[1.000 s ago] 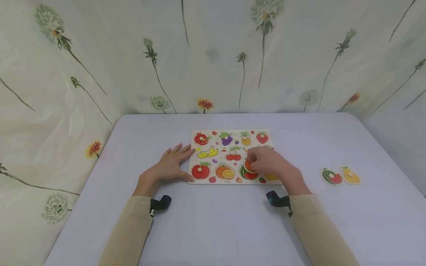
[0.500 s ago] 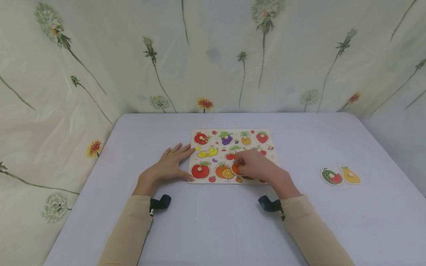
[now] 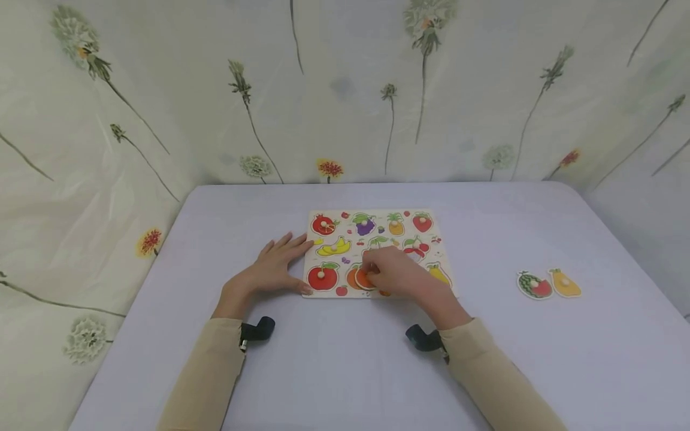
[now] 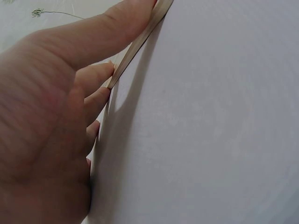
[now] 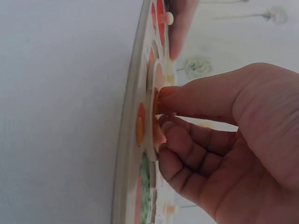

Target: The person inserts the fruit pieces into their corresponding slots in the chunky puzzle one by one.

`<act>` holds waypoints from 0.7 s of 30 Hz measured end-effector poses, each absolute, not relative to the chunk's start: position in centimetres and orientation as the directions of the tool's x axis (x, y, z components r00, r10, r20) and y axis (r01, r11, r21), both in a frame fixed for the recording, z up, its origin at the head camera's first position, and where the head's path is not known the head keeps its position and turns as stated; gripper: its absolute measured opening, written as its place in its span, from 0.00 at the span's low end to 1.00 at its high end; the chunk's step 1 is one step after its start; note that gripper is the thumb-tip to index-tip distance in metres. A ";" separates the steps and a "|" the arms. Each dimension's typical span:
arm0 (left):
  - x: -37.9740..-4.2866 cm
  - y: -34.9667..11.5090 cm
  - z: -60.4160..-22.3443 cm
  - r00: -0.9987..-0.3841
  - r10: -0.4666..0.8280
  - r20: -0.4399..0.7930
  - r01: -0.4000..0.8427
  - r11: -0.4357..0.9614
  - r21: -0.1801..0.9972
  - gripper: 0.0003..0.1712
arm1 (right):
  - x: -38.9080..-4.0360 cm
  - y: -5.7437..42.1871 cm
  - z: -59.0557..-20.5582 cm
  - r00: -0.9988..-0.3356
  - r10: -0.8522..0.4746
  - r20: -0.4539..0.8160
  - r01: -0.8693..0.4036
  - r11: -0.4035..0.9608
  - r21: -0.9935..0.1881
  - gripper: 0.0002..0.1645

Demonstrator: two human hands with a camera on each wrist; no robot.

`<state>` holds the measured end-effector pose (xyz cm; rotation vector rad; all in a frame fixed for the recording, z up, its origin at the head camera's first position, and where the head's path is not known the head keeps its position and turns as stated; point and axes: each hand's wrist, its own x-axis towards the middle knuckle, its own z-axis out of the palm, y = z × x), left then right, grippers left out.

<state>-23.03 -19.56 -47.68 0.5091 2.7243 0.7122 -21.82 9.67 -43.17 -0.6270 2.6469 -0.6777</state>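
Observation:
A fruit peg puzzle board point(image 3: 329, 295) lies on the table in the head view. My left hand point(image 3: 271, 267) rests at its left edge, fingers spread and straight; the left wrist view has the thumb point(image 4: 103, 35) against the edge. Over the orange picture in the board's front row, my right hand point(image 3: 396, 272) pinches an orange puzzle piece point(image 3: 363, 279) by its knob. From the right wrist, that piece point(image 5: 150, 126) appears slightly raised off the board. An apple point(image 3: 323, 279) with a knob lies left of it. The right hand covers part of the front row.
Two loose pieces, a watermelon point(image 3: 533, 286) and a pear point(image 3: 565, 284), lie side by side on the table right of the board. A white cloth point(image 3: 334, 371) covers the table. Behind it hangs a flower-patterned curtain point(image 3: 345, 120).
My right hand has moved left along the front row with the orange piece, from over the watermelon picture to over the orange picture. The left hand has stayed at the board's edge.

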 end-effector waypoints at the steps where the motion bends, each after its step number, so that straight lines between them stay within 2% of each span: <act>1: -23.0 -19.6 -47.6 -0.898 0.403 -0.175 0.265 0.815 0.515 0.63 | -21.8 9.6 -43.2 -0.847 -0.489 -0.208 -0.325 0.787 -0.525 0.02; 4: -23.0 -19.6 -47.5 -0.897 0.408 -0.173 0.269 0.812 0.517 0.63 | -21.8 9.3 -43.4 -0.852 -0.480 -0.208 -0.311 0.786 -0.535 0.01; 14: -23.0 -19.7 -47.7 -0.896 0.416 -0.156 0.283 0.805 0.521 0.63 | -21.6 7.7 -44.1 -0.861 -0.493 -0.129 -0.384 0.794 -0.472 0.06; 21: -23.0 -19.6 -47.6 -0.896 0.415 -0.154 0.283 0.806 0.520 0.63 | -21.4 7.2 -44.3 -0.892 -0.434 -0.127 -0.340 0.829 -0.445 0.05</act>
